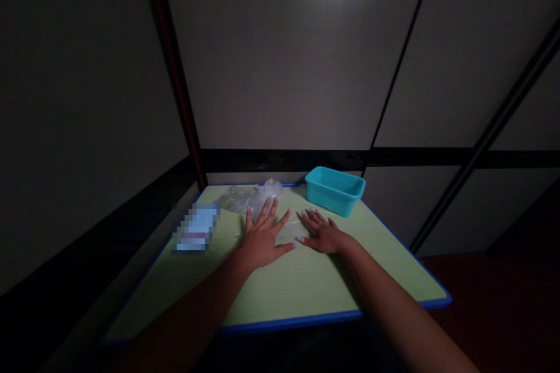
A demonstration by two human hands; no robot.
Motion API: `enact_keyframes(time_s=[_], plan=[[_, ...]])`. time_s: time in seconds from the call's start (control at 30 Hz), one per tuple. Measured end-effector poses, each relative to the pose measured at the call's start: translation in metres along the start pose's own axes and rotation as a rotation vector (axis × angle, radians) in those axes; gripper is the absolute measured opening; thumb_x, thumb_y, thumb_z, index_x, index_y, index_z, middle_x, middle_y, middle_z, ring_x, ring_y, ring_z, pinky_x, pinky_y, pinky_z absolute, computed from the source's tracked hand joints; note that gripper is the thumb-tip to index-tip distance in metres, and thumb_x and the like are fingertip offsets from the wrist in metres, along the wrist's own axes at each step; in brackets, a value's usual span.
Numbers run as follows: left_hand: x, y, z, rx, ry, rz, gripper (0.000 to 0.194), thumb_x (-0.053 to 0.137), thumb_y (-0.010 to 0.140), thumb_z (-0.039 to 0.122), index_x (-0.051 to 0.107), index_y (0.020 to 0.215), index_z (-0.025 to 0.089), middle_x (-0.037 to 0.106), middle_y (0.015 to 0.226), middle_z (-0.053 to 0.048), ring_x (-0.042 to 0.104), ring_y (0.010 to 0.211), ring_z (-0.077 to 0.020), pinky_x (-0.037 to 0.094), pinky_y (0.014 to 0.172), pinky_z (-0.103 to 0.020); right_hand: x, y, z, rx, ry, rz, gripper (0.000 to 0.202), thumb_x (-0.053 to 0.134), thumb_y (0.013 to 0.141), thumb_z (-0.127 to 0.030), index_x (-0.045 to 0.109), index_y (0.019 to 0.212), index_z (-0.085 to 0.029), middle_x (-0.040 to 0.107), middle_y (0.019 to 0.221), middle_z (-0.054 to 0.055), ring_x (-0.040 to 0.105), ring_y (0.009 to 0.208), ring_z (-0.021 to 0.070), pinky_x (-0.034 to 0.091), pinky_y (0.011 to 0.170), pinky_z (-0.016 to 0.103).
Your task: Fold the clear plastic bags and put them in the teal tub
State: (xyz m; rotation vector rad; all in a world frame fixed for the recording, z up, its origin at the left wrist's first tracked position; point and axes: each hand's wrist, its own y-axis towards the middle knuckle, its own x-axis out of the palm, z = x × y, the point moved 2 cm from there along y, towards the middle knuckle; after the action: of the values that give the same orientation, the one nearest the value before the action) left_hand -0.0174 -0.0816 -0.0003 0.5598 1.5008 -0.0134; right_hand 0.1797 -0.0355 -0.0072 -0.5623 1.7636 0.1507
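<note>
My left hand (263, 239) lies with its fingers spread over a thin, clear plastic sheet or bag (291, 232) on the table. On the other side of that clear plastic is my right hand (321, 233), open, palm down, its fingers stretched forward and to the left. Both hands partly cover the plastic, so its full outline is hidden. Just beyond my left fingertips sits a crumpled heap of clear plastic bags (251, 195).
The pale green table (297, 291) has a blue edge. A turquoise plastic basket (335, 189) stands at its back right. At the left lies a pixelated, light-blue flat item (199, 227). Wall panels (284, 70) rise directly behind the table.
</note>
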Motion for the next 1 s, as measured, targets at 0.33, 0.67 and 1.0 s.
enact_keyframes(time_s=[0.33, 0.67, 1.0], plan=[[0.001, 0.000, 0.000, 0.006, -0.012, -0.017, 0.077, 0.048, 0.078, 0.064, 0.015, 0.143, 0.037, 0.000, 0.152, -0.006, -0.001, 0.138, -0.0303, -0.006, 0.102, -0.062, -0.001, 0.000, -0.001, 0.016, -0.017, -0.016, 0.086, 0.031, 0.079, -0.072, -0.003, 0.145, -0.029, -0.010, 0.151, 0.006, -0.010, 0.138, 0.0243, 0.004, 0.106, 0.055], [0.012, -0.002, -0.004, 0.046, -0.089, -0.209, 0.071, 0.034, 0.084, 0.065, 0.014, 0.144, 0.033, 0.003, 0.152, -0.006, 0.001, 0.139, -0.0285, -0.002, 0.103, -0.062, 0.000, 0.001, 0.001, 0.005, -0.011, -0.003, 0.081, 0.031, 0.081, -0.068, -0.001, 0.145, -0.030, -0.007, 0.152, 0.006, -0.009, 0.138, 0.0228, 0.005, 0.106, 0.056], [0.023, 0.000, -0.007, 0.119, -0.188, -0.386, 0.069, 0.018, 0.087, 0.065, 0.010, 0.145, 0.029, 0.007, 0.151, -0.006, 0.007, 0.139, -0.0264, 0.002, 0.104, -0.062, 0.001, 0.002, 0.000, 0.003, -0.047, -0.033, 0.078, 0.032, 0.083, -0.064, -0.002, 0.145, -0.031, -0.010, 0.152, 0.006, -0.011, 0.138, 0.0240, 0.004, 0.106, 0.056]])
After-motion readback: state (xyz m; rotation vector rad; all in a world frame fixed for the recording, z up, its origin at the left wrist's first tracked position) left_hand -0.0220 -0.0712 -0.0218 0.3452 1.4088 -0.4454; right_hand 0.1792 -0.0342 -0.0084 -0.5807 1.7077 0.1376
